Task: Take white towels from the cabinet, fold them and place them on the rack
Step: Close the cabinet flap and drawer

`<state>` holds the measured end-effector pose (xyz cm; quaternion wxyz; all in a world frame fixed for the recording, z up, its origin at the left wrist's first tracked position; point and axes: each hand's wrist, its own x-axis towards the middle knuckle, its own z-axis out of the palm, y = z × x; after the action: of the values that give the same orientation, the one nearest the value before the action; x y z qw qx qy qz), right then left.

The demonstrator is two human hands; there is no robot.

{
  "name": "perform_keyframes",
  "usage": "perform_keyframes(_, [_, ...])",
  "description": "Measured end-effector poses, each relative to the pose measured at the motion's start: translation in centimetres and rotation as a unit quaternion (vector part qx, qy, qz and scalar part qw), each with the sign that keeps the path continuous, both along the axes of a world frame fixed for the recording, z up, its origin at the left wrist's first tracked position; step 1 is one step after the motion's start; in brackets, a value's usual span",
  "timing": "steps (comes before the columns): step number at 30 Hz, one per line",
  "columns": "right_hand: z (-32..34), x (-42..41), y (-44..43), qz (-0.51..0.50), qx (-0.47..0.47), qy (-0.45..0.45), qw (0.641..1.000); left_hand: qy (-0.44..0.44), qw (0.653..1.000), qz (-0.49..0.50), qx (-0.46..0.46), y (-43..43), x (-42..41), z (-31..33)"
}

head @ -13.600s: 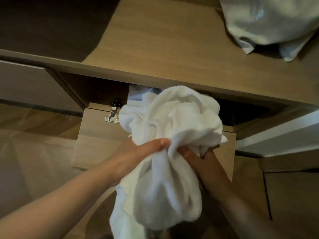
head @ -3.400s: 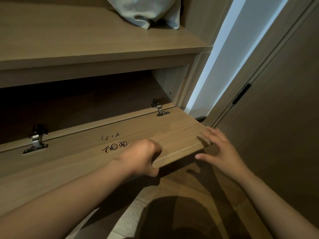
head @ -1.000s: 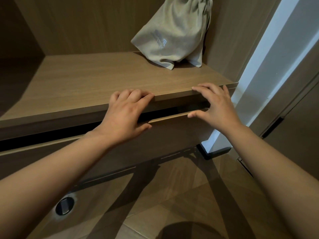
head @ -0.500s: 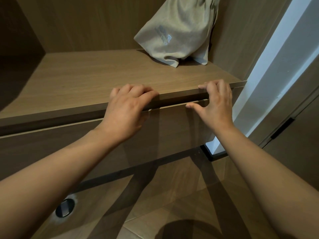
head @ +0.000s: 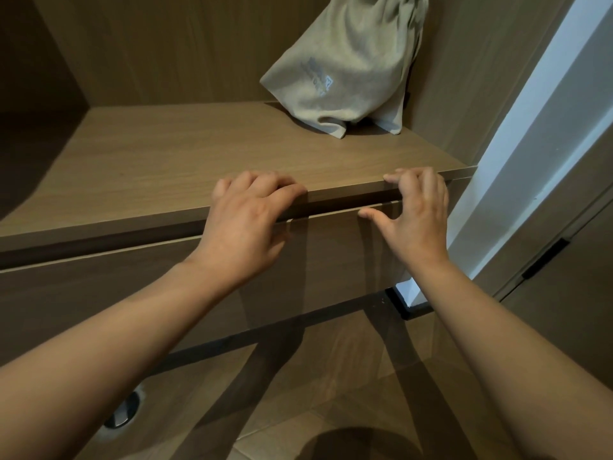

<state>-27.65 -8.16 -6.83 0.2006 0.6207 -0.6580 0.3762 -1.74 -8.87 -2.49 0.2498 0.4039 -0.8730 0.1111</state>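
Observation:
No white towel is in view. The wooden cabinet's flap door (head: 331, 260) stands upright, its top edge just under the shelf (head: 185, 154) with only a thin dark gap. My left hand (head: 245, 224) lies against the door's top edge, fingers resting on the shelf's front lip. My right hand (head: 414, 220) is further right near the cabinet's corner, its fingertips on the shelf lip and its thumb against the door's top edge. Neither hand holds anything.
A grey drawstring cloth bag (head: 341, 71) slumps at the back right of the shelf. A white wall strip (head: 530, 161) and a brown door with a dark handle (head: 544, 257) lie to the right. A round metal fitting (head: 121, 415) sits in the tiled floor below.
The towel I held earlier is gone from view. The flap door has swung up from lying open to nearly flush under the shelf, pushed by both hands.

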Motion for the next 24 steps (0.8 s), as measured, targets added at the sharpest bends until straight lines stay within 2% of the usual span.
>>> perform_keyframes(7, [1.5,0.4,0.8,-0.011,0.05,0.018,0.999,0.027,0.997,0.003,0.067,0.2,-0.3,1.2])
perform_keyframes(12, [3.4,0.4,1.8,0.001,0.144,0.03,0.989,0.008,0.993,0.003,0.121,0.5,-0.2,2.7])
perform_keyframes(15, [7.0,0.1,2.7,0.018,0.245,0.052,0.968,-0.031,0.981,-0.002,0.191,0.6,-0.5,5.2])
perform_keyframes(19, [14.1,-0.5,4.7,0.019,0.319,0.067,0.945,-0.178,0.945,0.01,0.273,0.4,-1.1,10.9])
perform_keyframes(24, [23.2,-0.4,7.8,0.008,0.39,0.094,0.916,-0.16,0.936,0.024,0.313,1.9,-1.7,19.2])
